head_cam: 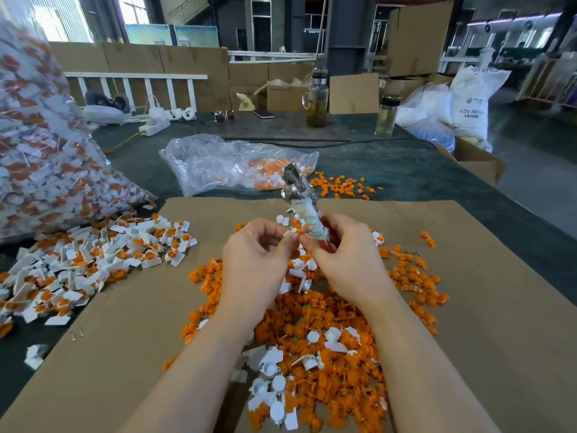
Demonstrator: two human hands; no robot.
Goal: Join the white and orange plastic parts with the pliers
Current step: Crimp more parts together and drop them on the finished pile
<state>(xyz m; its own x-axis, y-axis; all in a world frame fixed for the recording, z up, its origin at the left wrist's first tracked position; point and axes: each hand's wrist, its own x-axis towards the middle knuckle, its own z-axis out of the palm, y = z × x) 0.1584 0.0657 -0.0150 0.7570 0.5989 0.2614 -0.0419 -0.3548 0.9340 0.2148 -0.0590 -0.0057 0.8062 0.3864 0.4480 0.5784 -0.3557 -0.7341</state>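
My right hand (349,257) grips the pliers (296,192) by their wrapped red handles, metal jaws pointing up and away. My left hand (253,257) pinches a small white part (288,233) with an orange part (300,231) at its fingertips, right beside the plier handles. Both hands hover over a loose heap of orange and white parts (321,345) on a cardboard sheet (131,332). A pile of joined white-and-orange pieces (103,260) lies to the left.
A big clear bag of joined pieces (40,157) stands at the far left. A flatter plastic bag with orange parts (231,164) lies behind the cardboard. Two glass bottles (317,101) and cardboard boxes (352,92) stand at the back; an open box (477,160) sits right.
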